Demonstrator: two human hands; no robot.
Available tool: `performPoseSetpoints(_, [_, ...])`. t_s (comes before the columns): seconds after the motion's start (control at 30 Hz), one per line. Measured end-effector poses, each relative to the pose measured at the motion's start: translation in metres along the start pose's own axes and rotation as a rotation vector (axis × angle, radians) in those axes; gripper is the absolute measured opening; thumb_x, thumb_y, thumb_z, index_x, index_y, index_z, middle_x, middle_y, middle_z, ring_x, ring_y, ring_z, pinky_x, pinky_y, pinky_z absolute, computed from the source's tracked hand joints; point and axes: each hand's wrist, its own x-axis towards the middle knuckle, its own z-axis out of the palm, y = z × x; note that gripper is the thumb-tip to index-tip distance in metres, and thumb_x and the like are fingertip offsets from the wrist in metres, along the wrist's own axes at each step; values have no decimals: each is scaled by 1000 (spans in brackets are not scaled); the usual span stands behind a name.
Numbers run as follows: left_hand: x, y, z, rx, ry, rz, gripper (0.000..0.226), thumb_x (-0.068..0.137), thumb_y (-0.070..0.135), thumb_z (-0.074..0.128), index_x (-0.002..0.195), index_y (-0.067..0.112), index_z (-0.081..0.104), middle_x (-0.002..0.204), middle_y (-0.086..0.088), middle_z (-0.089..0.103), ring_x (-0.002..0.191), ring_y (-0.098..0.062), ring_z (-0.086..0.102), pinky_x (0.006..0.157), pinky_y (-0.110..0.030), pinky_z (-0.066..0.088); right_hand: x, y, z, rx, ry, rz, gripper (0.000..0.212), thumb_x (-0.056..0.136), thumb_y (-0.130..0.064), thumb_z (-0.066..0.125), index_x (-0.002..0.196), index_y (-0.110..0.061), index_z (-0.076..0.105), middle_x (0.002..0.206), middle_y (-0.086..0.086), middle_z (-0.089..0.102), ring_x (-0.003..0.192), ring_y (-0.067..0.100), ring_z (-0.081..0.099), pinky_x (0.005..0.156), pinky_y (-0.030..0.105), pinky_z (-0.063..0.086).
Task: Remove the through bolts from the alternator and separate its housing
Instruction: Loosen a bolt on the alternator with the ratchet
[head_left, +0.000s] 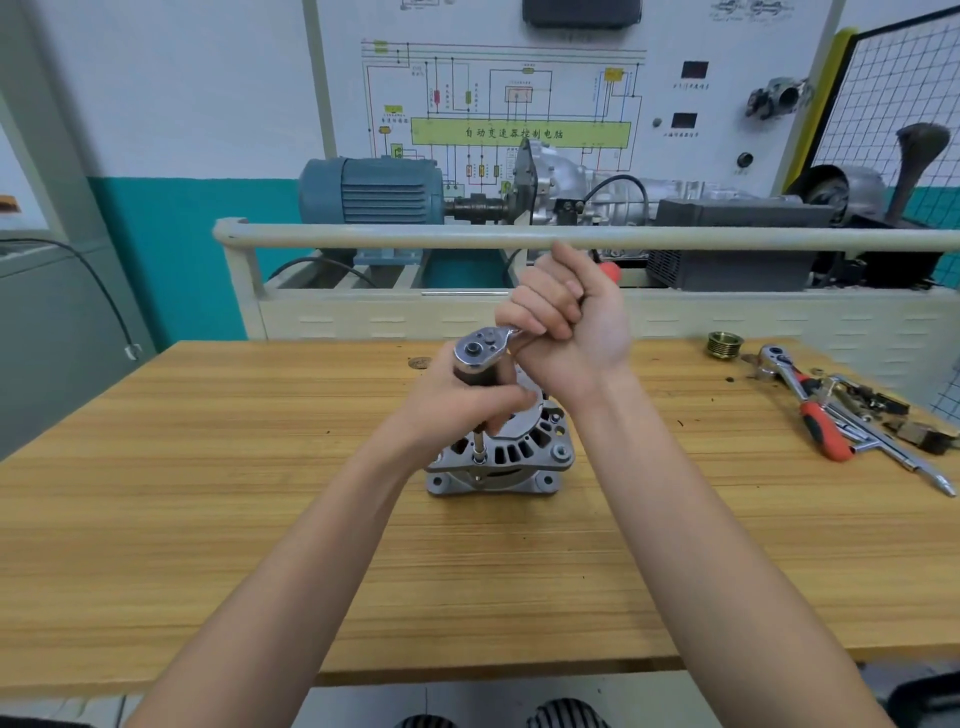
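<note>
A silver alternator (511, 457) stands on the wooden workbench (208, 467), its slotted housing facing up. A ratchet wrench (480, 349) sits above it on a long extension (478, 441) that reaches down to a through bolt at the housing's near left edge. My left hand (462, 400) grips the dark socket part just under the ratchet head. My right hand (563, 317) grips the ratchet's handle, whose red end shows past my fist. Most of the handle is hidden in my fist.
At the bench's right lie a second ratchet with a red handle (810, 410), an extension bar (904, 457), small dark parts (914, 431) and a brass-coloured pulley (724, 344). Behind the bench stands a training rig with a rail (415, 236), blue motor (371, 189) and gearbox.
</note>
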Motion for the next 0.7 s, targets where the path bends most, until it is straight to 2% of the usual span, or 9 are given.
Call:
performPoseSetpoints(0.07, [1, 2, 0, -3, -55, -8, 33, 69, 7, 64, 42, 18, 48, 41, -2, 43, 43, -21, 37, 47, -23, 34, 7, -4, -2, 43, -2, 88, 47, 88, -21, 41, 42, -14, 36, 39, -7, 17, 37, 6, 10, 40, 19, 22])
performPoseSetpoints(0.17, [6, 1, 5, -88, 5, -37, 39, 66, 2, 58, 38, 23, 41, 38, 4, 34, 37, -12, 28, 42, -19, 26, 10, -3, -2, 92, 40, 46, 47, 87, -19, 43, 41, -14, 36, 34, -6, 25, 34, 6, 11, 38, 19, 22])
performPoseSetpoints(0.33, [11, -2, 13, -94, 206, -47, 36, 62, 2, 54, 37, 23, 41, 38, 11, 33, 36, -7, 28, 42, -18, 24, -10, 10, -1, 33, 166, -329, 54, 96, -19, 37, 42, -19, 35, 36, -7, 24, 29, 6, 20, 36, 20, 24])
performPoseSetpoints(0.47, [15, -4, 19, -56, 386, -30, 41, 74, -12, 55, 52, 17, 39, 44, 7, 34, 44, -12, 28, 45, -24, 23, -29, 27, 1, -114, 135, -562, 56, 99, -18, 31, 44, -20, 36, 39, -6, 25, 35, 9, 22, 43, 23, 32])
performPoseSetpoints(0.57, [15, -4, 17, -57, 345, -45, 35, 70, -7, 57, 52, 16, 38, 45, 4, 33, 43, -13, 27, 44, -23, 22, -27, 20, 0, -140, 105, -505, 54, 97, -18, 35, 43, -19, 36, 38, -6, 26, 34, 9, 22, 42, 23, 31])
performPoseSetpoints(0.63, [12, -3, 12, -52, 264, -53, 29, 63, 0, 57, 48, 16, 38, 42, 4, 34, 40, -13, 29, 44, -21, 25, -18, 9, -2, -100, 96, -367, 48, 90, -19, 41, 42, -18, 36, 37, -6, 25, 32, 8, 22, 40, 22, 29])
performPoseSetpoints(0.7, [10, -3, 4, -13, 142, -28, 32, 66, 0, 61, 45, 15, 42, 40, 1, 39, 40, -15, 34, 47, -23, 31, -8, -1, -3, -28, 72, -185, 46, 88, -19, 43, 42, -16, 35, 36, -5, 26, 31, 8, 21, 40, 21, 27])
